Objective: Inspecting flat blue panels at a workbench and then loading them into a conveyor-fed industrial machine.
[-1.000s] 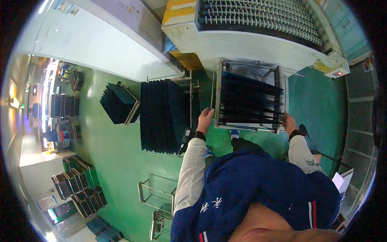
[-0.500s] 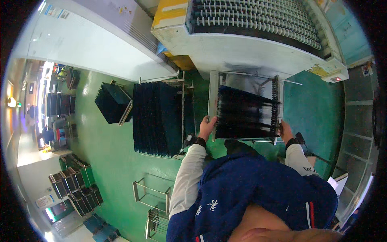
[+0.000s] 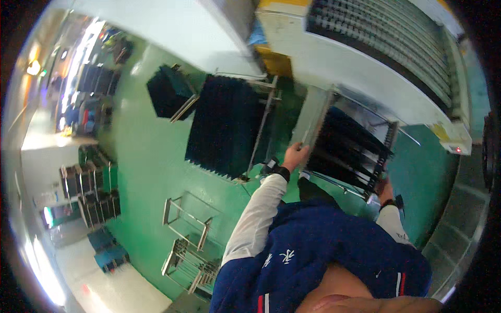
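Observation:
In front of me stands a metal-framed rack [image 3: 336,183] with toothed side rails, loaded with several dark thin panels [image 3: 342,143]. My left hand [image 3: 296,155] is closed on the rack's left side near its front corner. On the opposite side, my right hand [image 3: 385,190] grips the right rail near the front. Its fingers are partly hidden by the rail and slightly blurred. The far end of the rack is close to the front of a pale machine [image 3: 360,68] with rows of rollers.
To the left stands another rack full of dark panels [image 3: 222,128], with a smaller loaded rack [image 3: 169,94] beyond. Bare metal frames [image 3: 188,219] rest on the green floor [image 3: 146,188] at lower left. Several more loaded racks [image 3: 91,182] line the left side. A yellow object [image 3: 274,61] sits by the machine.
My view has turned, so the rack and both hands appear farther right and tilted. Both hands keep hold of the rack, and more of my leg shows below it.

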Action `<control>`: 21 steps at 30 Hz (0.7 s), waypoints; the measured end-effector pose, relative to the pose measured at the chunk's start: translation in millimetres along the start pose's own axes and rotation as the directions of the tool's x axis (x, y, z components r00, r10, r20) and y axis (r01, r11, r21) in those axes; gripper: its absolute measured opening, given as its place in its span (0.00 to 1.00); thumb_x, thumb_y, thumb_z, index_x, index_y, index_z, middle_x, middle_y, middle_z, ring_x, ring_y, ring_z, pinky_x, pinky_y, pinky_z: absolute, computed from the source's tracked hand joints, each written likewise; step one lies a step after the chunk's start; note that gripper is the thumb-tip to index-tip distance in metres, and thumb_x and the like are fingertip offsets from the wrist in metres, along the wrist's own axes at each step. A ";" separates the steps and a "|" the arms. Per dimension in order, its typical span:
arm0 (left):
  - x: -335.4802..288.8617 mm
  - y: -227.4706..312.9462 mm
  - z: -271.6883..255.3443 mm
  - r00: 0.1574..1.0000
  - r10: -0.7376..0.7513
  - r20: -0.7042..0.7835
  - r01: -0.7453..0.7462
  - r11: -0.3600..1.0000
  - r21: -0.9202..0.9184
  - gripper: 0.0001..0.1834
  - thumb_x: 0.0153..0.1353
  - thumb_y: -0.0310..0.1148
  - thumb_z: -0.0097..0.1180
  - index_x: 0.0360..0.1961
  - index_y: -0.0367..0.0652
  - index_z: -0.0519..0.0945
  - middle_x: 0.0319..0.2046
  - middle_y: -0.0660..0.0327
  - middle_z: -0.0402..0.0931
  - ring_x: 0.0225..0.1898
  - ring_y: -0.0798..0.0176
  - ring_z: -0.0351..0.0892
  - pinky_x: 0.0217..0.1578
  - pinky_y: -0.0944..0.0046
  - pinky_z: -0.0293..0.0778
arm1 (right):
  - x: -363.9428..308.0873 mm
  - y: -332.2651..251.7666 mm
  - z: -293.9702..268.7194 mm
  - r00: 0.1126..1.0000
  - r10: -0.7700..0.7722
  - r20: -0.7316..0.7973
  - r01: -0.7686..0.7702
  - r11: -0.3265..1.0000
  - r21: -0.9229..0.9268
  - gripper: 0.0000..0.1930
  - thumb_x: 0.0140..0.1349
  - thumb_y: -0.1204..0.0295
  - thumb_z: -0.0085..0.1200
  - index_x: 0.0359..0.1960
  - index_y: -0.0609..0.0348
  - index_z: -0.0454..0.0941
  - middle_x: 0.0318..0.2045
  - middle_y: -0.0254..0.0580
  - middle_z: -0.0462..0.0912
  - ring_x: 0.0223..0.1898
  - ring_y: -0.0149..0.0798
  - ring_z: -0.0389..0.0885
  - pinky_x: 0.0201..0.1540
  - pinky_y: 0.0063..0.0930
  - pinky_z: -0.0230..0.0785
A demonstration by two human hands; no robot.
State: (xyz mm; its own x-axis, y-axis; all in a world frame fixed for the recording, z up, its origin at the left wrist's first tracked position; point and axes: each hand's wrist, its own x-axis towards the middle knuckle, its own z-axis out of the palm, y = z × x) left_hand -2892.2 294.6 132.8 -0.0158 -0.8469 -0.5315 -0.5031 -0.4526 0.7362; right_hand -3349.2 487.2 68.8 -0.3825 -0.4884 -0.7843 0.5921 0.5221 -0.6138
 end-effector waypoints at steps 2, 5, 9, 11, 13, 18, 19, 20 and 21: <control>-0.6 -11.8 19.5 0.994 0.078 0.078 -0.064 0.984 -0.167 0.31 0.52 0.52 0.58 0.47 0.34 0.77 0.37 0.45 0.81 0.39 0.50 0.82 0.42 0.58 0.75 | 52.3 19.9 -100.3 0.898 -0.433 0.080 0.431 0.826 -0.364 0.23 0.65 0.45 0.42 0.31 0.52 0.75 0.23 0.33 0.75 0.22 0.31 0.69 0.25 0.27 0.64; -34.3 -61.2 -4.6 0.976 -0.086 0.200 0.092 0.996 -0.019 0.28 0.53 0.51 0.58 0.44 0.35 0.79 0.36 0.45 0.80 0.40 0.50 0.81 0.43 0.58 0.74 | 67.5 38.6 -108.9 0.939 -0.340 0.046 0.335 0.878 -0.341 0.23 0.65 0.46 0.43 0.32 0.54 0.75 0.22 0.35 0.75 0.22 0.31 0.70 0.25 0.26 0.64; -87.0 -156.8 -35.7 0.976 -0.049 0.211 -0.005 0.969 0.248 0.27 0.52 0.51 0.55 0.38 0.35 0.81 0.33 0.47 0.81 0.37 0.46 0.80 0.41 0.54 0.74 | 53.4 22.2 -82.8 0.556 -0.616 0.558 0.725 0.032 -0.688 0.20 0.65 0.52 0.47 0.37 0.59 0.77 0.27 0.39 0.79 0.28 0.37 0.76 0.31 0.31 0.68; -119.1 -197.8 -54.1 0.981 -0.148 0.129 0.107 0.954 0.281 0.26 0.52 0.51 0.55 0.38 0.35 0.81 0.32 0.48 0.81 0.37 0.47 0.80 0.41 0.54 0.74 | 19.2 5.3 -41.6 0.974 -0.120 0.193 0.177 0.934 -0.310 0.19 0.63 0.60 0.48 0.48 0.62 0.73 0.37 0.45 0.81 0.37 0.42 0.78 0.39 0.38 0.69; -124.9 -199.8 -67.6 0.975 -0.173 0.143 0.128 0.952 0.278 0.26 0.51 0.51 0.55 0.37 0.36 0.82 0.32 0.48 0.81 0.36 0.47 0.80 0.40 0.53 0.75 | 36.4 -5.6 -112.6 0.922 -0.288 0.260 0.358 0.373 -0.856 0.21 0.61 0.64 0.49 0.55 0.59 0.69 0.44 0.46 0.80 0.42 0.43 0.78 0.43 0.39 0.69; -174.7 -249.0 -119.3 0.946 -0.323 0.027 0.322 0.946 0.036 0.25 0.52 0.51 0.55 0.39 0.38 0.82 0.31 0.49 0.81 0.35 0.50 0.81 0.39 0.55 0.75 | 2.7 -11.4 -85.4 0.957 -0.239 0.166 0.122 -0.190 -0.974 0.19 0.58 0.65 0.50 0.50 0.56 0.68 0.40 0.45 0.78 0.38 0.43 0.76 0.38 0.40 0.67; -181.3 -262.3 -126.2 0.924 -0.381 0.028 0.382 0.924 -0.037 0.25 0.52 0.50 0.55 0.39 0.39 0.82 0.32 0.49 0.81 0.36 0.51 0.81 0.40 0.55 0.75 | -6.3 -10.0 -76.1 0.959 -0.226 0.168 0.112 -0.242 -0.964 0.18 0.57 0.65 0.50 0.48 0.55 0.69 0.39 0.45 0.78 0.36 0.43 0.75 0.36 0.40 0.66; -187.7 -278.1 -129.2 0.937 -0.348 -0.011 0.339 0.918 -0.208 0.25 0.53 0.50 0.55 0.41 0.39 0.82 0.34 0.49 0.81 0.37 0.51 0.81 0.42 0.56 0.75 | -15.8 -8.6 -66.1 0.960 -0.219 0.175 0.105 -0.298 -0.949 0.17 0.56 0.65 0.51 0.46 0.55 0.69 0.37 0.44 0.77 0.35 0.43 0.75 0.34 0.40 0.66; -186.9 -294.6 -131.0 0.944 -0.331 -0.010 0.322 0.924 -0.208 0.25 0.53 0.50 0.55 0.41 0.39 0.82 0.34 0.49 0.81 0.37 0.51 0.81 0.42 0.56 0.75 | -30.2 0.5 -63.5 0.962 -0.215 0.167 0.089 -0.332 -0.939 0.15 0.56 0.64 0.51 0.44 0.54 0.69 0.35 0.44 0.77 0.33 0.43 0.75 0.33 0.40 0.65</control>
State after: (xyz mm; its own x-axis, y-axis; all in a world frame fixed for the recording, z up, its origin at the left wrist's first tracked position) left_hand -2627.8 549.7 70.1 0.1607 -0.6521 -0.7409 -0.2902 -0.7487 0.5960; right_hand -3382.4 546.7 86.5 -0.3773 -0.6990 -0.6075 -0.8964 0.4404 0.0500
